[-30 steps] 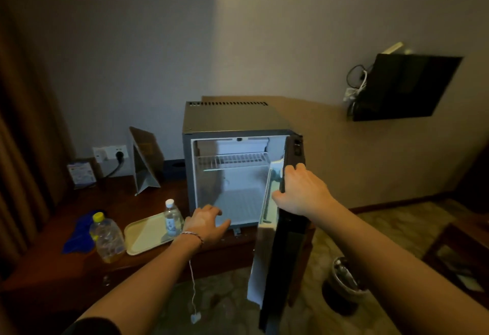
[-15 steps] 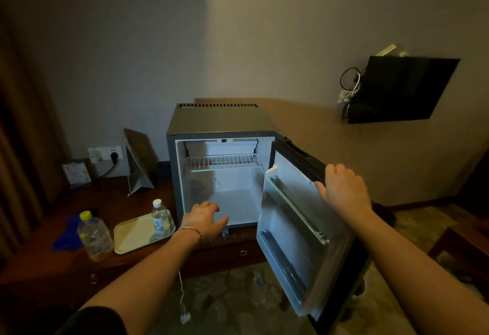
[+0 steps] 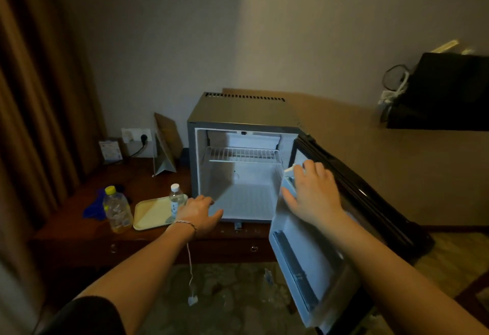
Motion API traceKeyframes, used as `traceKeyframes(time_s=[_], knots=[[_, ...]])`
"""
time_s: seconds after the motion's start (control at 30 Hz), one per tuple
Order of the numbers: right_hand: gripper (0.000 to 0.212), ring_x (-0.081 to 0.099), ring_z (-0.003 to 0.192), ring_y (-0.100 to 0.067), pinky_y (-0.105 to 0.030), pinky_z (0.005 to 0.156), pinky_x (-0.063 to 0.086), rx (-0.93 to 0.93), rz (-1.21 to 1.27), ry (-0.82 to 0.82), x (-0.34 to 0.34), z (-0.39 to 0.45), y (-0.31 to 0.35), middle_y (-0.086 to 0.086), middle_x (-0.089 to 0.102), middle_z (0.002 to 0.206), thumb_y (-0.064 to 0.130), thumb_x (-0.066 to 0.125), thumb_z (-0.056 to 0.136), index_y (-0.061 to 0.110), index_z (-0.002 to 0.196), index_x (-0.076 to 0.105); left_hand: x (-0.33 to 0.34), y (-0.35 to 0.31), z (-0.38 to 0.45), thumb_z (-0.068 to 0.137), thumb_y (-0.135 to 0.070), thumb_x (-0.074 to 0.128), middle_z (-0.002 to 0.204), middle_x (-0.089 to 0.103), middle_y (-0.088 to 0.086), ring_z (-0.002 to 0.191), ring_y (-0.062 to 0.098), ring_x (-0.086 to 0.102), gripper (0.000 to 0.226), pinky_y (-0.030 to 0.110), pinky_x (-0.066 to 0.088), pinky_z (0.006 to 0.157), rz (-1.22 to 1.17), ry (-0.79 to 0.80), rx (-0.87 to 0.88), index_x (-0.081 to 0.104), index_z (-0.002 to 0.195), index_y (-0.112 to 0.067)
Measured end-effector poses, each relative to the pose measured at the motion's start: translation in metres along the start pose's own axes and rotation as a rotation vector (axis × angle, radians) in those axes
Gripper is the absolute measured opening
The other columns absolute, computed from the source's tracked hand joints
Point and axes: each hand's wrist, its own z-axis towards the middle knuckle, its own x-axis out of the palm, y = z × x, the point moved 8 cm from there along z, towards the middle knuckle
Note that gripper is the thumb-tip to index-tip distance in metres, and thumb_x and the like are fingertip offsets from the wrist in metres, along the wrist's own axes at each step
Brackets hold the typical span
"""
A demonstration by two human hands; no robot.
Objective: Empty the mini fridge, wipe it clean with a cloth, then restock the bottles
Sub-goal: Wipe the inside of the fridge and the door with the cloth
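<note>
Blue cloth (image 3: 94, 209) lying leftmost beside yellow-capped bottle (image 3: 117, 211); water bottle (image 3: 176, 202) standing on tray (image 3: 150, 213). Left hand (image 3: 199, 214) resting, fingers relaxed, at mini fridge (image 3: 239, 176) (emptied). Right hand (image 3: 312, 192) pressing flat on door (image 3: 304, 255). Wiping probably next: fetch cloth.

Head camera, high and looking down and forward at the open mini fridge (image 3: 242, 176).

One wide-angle view only, worn on the head: both forearms run in from the bottom edge, the left hand (image 3: 197, 214) and right hand (image 3: 313, 193) near mid-frame by the fridge. It faces the wall, fridge a reach away, wooden desk (image 3: 79, 218) off left, curtain (image 3: 34, 96) bowed by the lens at the left edge.
</note>
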Motion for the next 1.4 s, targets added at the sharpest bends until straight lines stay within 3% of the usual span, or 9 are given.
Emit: traceKeyframes(time_s=[0.1, 0.27, 0.47, 0.77, 1.0, 1.2, 1.4], knots=[[0.054, 0.05, 0.108, -0.031, -0.041, 0.084, 0.047, -0.122, 0.116, 0.07, 0.027, 0.016, 0.059, -0.011, 0.051, 0.117, 0.057, 0.048, 0.093, 0.01, 0.119, 0.054, -0.009, 0.037, -0.007, 0.088, -0.065, 0.046, 0.131, 0.055, 0.003, 0.116, 0.024, 0.052, 0.054, 0.046, 0.047, 0.097, 0.001, -0.03, -0.065, 0.053, 0.127, -0.027], [0.063, 0.043, 0.124, -0.031, -0.04, 0.092, 0.048, -0.328, 0.245, 0.167, 0.067, 0.044, 0.178, -0.01, 0.045, 0.133, 0.06, 0.045, 0.094, 0.011, 0.134, 0.046, -0.042, 0.141, -0.019, 0.091, -0.062, 0.046, 0.139, 0.05, 0.001, 0.127, 0.023, 0.047, 0.057, 0.041, 0.043, 0.102, 0.004, -0.116, -0.251, 0.052, 0.133, -0.025], [0.06, 0.044, 0.122, -0.029, -0.04, 0.092, 0.047, -0.52, 0.372, 0.187, 0.096, 0.099, 0.328, -0.006, 0.045, 0.129, 0.059, 0.046, 0.094, 0.013, 0.132, 0.047, -0.08, 0.281, -0.016, 0.091, -0.058, 0.045, 0.129, 0.053, 0.0, 0.122, 0.025, 0.045, 0.048, 0.043, 0.043, 0.096, 0.024, -0.237, -0.464, 0.057, 0.124, -0.025], [0.057, 0.044, 0.126, -0.031, -0.043, 0.095, 0.046, -0.62, 0.464, 0.216, 0.135, 0.234, 0.52, -0.008, 0.044, 0.135, 0.056, 0.043, 0.098, 0.014, 0.136, 0.047, -0.091, 0.469, 0.029, 0.093, -0.059, 0.044, 0.137, 0.046, -0.003, 0.128, 0.023, 0.039, 0.055, 0.045, 0.039, 0.101, -0.046, -0.206, -0.618, 0.049, 0.135, -0.026], [0.062, 0.036, 0.133, -0.034, -0.049, 0.099, 0.045, -0.647, 0.521, 0.423, 0.215, 0.325, 0.617, -0.008, 0.035, 0.146, 0.058, 0.046, 0.097, 0.02, 0.146, 0.04, -0.069, 0.544, 0.075, 0.093, -0.059, 0.04, 0.142, 0.04, -0.002, 0.13, 0.022, 0.037, 0.059, 0.044, 0.038, 0.102, -0.027, -0.099, -0.657, 0.04, 0.142, -0.025], [0.07, 0.021, 0.142, -0.039, -0.054, 0.11, 0.031, -0.776, 0.493, 0.772, 0.333, 0.336, 0.681, -0.011, 0.013, 0.159, 0.062, 0.049, 0.094, 0.029, 0.152, 0.028, -0.02, 0.594, 0.102, 0.093, -0.059, 0.04, 0.147, 0.034, 0.0, 0.132, 0.023, 0.034, 0.064, 0.044, 0.035, 0.106, -0.039, -0.01, -0.747, 0.033, 0.146, -0.023], [0.104, -0.015, 0.149, -0.037, -0.065, 0.117, 0.008, -0.858, 0.385, 0.926, 0.431, 0.322, 0.734, 0.0, -0.021, 0.163, 0.083, 0.051, 0.078, 0.04, 0.156, -0.003, 0.021, 0.624, 0.134, 0.093, -0.06, 0.038, 0.149, 0.029, -0.001, 0.134, 0.023, 0.031, 0.066, 0.046, 0.031, 0.11, -0.055, 0.025, -0.833, 0.028, 0.147, -0.023]])
